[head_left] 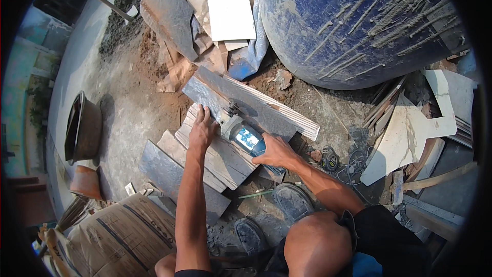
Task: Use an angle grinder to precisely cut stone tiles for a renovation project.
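My right hand (277, 151) is wrapped round the body of a teal angle grinder (247, 139), its head pointing up and left. The grinder's head rests over a grey slate-like tile (204, 91), and its disc is mostly hidden. My left hand (203, 129) lies beside the grinder head with fingers stretched out, pressing on the near left edge of the tile. Beneath is a fanned stack of pale ridged tiles (218, 166). A second grey tile strip (266, 102) lies on the far side, and another grey tile (159, 166) sits at the near left.
A big blue mortar-streaked drum (328, 25) stands at the far right. Broken cream tiles (410, 141) and a tape measure (330, 159) lie on the right. To the left are a dark bucket (84, 128) and a paper sack (123, 231). A white tile (230, 10) leans at the back.
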Tool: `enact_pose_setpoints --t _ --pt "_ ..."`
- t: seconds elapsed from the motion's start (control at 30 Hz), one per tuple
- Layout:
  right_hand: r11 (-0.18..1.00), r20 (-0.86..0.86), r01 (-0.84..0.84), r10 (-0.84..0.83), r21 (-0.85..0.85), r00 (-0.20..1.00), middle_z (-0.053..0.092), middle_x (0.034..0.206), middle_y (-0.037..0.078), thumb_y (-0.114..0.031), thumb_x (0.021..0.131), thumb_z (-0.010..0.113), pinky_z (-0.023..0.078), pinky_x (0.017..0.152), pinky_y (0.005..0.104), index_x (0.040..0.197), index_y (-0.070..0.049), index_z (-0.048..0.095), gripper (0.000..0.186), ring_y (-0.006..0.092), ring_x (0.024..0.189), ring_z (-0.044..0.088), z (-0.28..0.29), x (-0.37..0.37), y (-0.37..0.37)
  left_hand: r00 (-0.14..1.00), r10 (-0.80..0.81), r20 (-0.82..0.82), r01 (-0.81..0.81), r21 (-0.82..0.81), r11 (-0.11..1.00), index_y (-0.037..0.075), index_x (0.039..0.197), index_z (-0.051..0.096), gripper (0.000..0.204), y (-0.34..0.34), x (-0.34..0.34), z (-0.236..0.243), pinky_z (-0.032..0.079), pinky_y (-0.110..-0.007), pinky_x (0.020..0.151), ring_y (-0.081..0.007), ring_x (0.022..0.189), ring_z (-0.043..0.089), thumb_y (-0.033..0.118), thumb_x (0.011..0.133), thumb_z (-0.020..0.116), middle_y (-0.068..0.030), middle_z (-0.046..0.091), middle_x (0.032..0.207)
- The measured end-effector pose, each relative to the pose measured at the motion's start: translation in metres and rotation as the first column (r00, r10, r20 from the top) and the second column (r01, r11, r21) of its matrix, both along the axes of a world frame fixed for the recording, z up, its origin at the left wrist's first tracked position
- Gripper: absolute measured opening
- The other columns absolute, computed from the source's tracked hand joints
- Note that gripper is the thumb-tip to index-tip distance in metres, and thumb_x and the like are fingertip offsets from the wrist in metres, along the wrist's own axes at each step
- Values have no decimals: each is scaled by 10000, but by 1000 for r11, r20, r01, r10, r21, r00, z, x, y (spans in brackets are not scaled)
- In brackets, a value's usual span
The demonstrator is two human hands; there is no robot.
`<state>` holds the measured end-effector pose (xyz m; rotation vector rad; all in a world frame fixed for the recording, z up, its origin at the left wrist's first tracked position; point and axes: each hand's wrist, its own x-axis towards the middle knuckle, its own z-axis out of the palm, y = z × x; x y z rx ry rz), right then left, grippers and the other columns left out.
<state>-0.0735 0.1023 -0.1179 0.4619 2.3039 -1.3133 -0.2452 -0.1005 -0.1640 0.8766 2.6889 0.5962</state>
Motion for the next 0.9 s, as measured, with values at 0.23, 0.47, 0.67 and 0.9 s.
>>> enact_pose_setpoints --t 0.23,0.47,0.67,0.9 --pt "1000 39 -1 2 -20 999 587 987 334 -358 579 732 479 831 424 1081 147 501 749 429 949 594 7 2 3 1000 17 24 -16 -10 1000 -21 1367 303 645 1 1 -1 335 -353 1030 -381 1299 314 207 823 564 -279 223 1435" --pt "1000 -5 1 -1 13 1000 591 978 327 -341 577 728 481 824 426 1078 141 503 732 433 942 592 4 9 0 1000 8 5 -8 12 1000 -20 1362 318 646 -4 -2 -6 338 -361 1032 -383 1296 317 236 832 584 -274 227 1435" --pt "998 -21 32 -31 45 999 611 932 286 -367 537 728 470 797 400 1044 116 524 730 392 896 605 -1 14 2 1000 -9 -15 9 -23 1000 -25 1359 323 692 1 0 -4 336 -367 1039 -386 1298 314 287 820 625 -269 214 1442" --pt "999 2 13 -13 38 1000 590 999 317 -340 567 725 481 831 414 1097 148 491 758 419 957 592 4 15 3 1000 11 4 -10 -58 998 -27 1367 308 769 2 0 -3 335 -370 1038 -388 1295 320 307 778 672 -268 201 1447"
